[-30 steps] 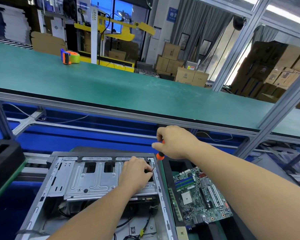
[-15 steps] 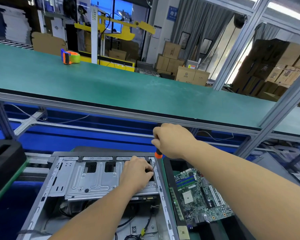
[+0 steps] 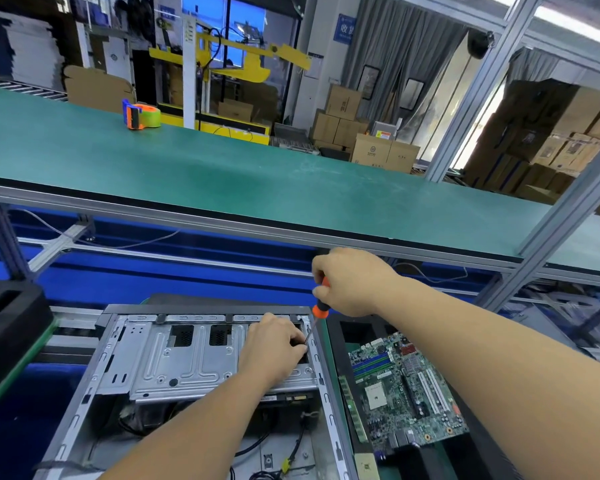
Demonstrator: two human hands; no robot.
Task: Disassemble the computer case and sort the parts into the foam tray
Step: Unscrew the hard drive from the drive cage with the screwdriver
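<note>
Computer case [image 3: 194, 368] lies open at six o'clock, its screw under the left hand [image 3: 274, 344], whose fingertips pinch the shaft of a screwdriver [image 3: 317, 311] slanting toward one o'clock into the right hand's [image 3: 350, 282] closed grip.

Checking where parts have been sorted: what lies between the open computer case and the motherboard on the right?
In the head view, the computer case and the motherboard are separated by a green RAM stick lying along the motherboard's left edge in the black foam tray.
</note>
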